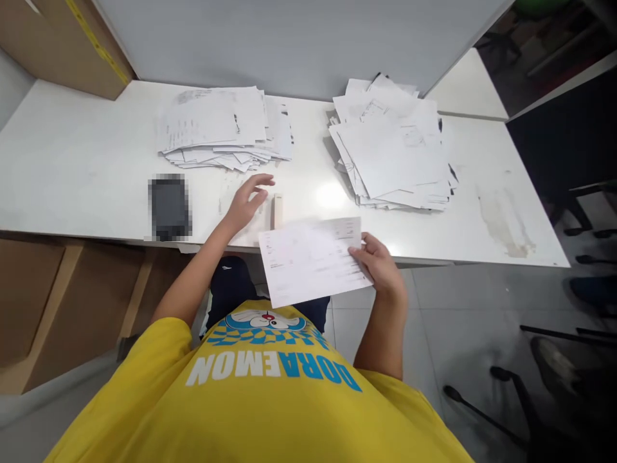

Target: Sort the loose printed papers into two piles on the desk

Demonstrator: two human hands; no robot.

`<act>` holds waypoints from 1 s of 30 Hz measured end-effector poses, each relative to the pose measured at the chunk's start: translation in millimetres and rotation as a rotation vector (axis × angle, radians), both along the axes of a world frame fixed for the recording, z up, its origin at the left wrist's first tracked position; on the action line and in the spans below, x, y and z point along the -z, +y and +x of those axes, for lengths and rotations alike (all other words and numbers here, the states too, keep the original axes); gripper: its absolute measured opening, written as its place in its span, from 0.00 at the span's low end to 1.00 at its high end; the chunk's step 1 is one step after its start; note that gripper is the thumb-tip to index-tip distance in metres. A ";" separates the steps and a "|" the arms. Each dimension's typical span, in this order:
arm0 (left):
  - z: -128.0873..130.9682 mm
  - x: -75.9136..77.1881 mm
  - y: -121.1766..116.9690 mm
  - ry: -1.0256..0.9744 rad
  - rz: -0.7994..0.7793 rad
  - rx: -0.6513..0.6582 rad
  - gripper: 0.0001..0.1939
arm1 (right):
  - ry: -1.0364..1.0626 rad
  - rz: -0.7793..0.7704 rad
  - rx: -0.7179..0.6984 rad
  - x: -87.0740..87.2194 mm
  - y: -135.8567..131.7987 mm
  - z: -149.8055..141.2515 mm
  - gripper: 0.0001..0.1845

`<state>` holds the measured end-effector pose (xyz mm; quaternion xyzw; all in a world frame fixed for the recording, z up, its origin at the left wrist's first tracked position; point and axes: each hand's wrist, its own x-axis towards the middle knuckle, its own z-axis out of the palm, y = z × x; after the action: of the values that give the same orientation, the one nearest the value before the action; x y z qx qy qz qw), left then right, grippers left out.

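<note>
A printed sheet of paper (313,263) is pinched at its right edge by my right hand (380,260), thumb on top, and it hangs over the table's front edge. My left hand (248,202) is above the table with its fingers apart and holds nothing. Just right of that hand lies a small beige block-like object (277,211), its near end close to the paper's far edge. Beyond my left hand is a pile of papers (212,122). A second, messier pile of papers (395,148) lies at the back right.
The white table (96,154) backs onto a grey panel (299,45). A dark, blurred-out device (169,207) rests near the front left edge. Cardboard boxes (62,45) stand at the far left, with more below the table. Chair legs (486,411) are on the right floor.
</note>
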<state>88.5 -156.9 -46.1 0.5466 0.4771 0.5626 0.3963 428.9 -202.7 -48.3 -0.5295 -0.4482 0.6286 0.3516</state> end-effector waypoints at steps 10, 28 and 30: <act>20.5 15.0 20.3 0.139 -0.123 0.285 0.09 | -0.066 -0.063 0.114 34.7 -26.2 -2.9 0.20; 23.5 26.3 19.0 0.007 -0.204 0.204 0.09 | -0.090 -0.068 0.137 28.3 -27.0 2.7 0.19; 22.5 30.9 19.6 -0.025 -0.202 0.184 0.10 | -0.093 -0.054 0.136 29.2 -28.6 2.6 0.19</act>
<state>111.0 -137.4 -77.0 0.5383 0.4744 0.4796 0.5051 431.4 -231.3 -77.5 -0.5965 -0.4098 0.5899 0.3580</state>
